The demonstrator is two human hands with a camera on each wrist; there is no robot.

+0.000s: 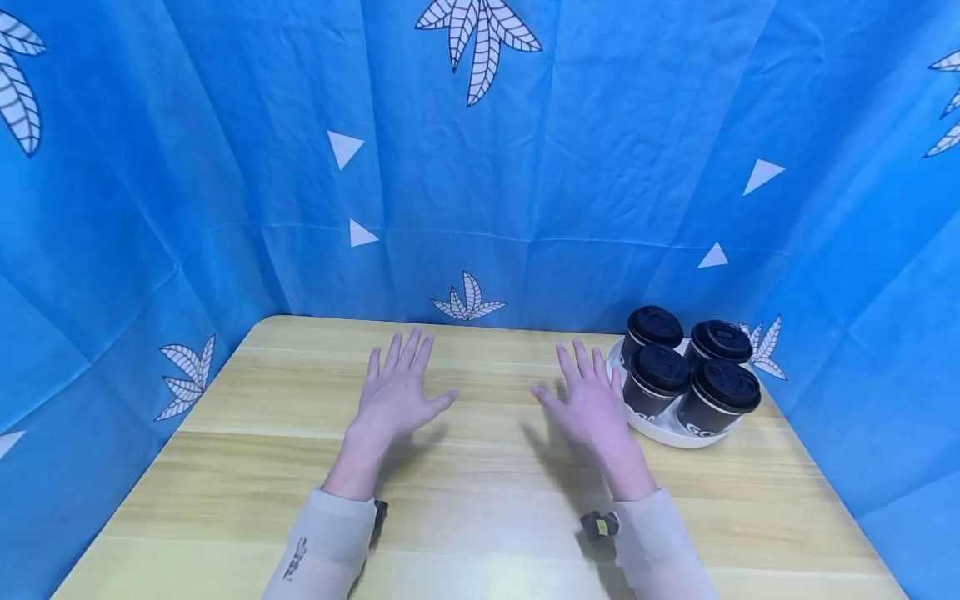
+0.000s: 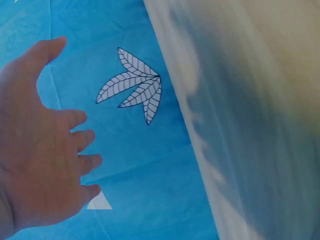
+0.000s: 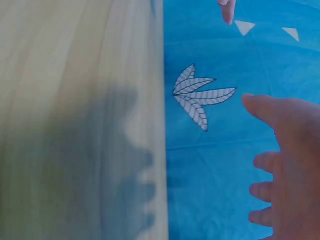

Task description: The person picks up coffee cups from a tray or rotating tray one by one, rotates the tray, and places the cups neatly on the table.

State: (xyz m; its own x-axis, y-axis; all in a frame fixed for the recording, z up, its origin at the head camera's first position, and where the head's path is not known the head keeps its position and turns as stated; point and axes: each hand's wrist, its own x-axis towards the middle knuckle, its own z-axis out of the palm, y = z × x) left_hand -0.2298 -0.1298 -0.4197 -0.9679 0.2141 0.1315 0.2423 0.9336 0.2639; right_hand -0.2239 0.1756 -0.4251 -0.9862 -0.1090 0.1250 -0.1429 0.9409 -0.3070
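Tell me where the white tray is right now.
In the head view, the white tray sits at the back right of the wooden table, holding four black-lidded cups, near the blue curtain.

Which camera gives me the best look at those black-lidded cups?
The head view: all four black-lidded cups show there, grouped in a white tray near the right hand. Neither wrist view shows any of them.

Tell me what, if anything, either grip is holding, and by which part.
Nothing is held. The left grip and the right grip are both spread and empty; the four lidded cups stand in the white tray.
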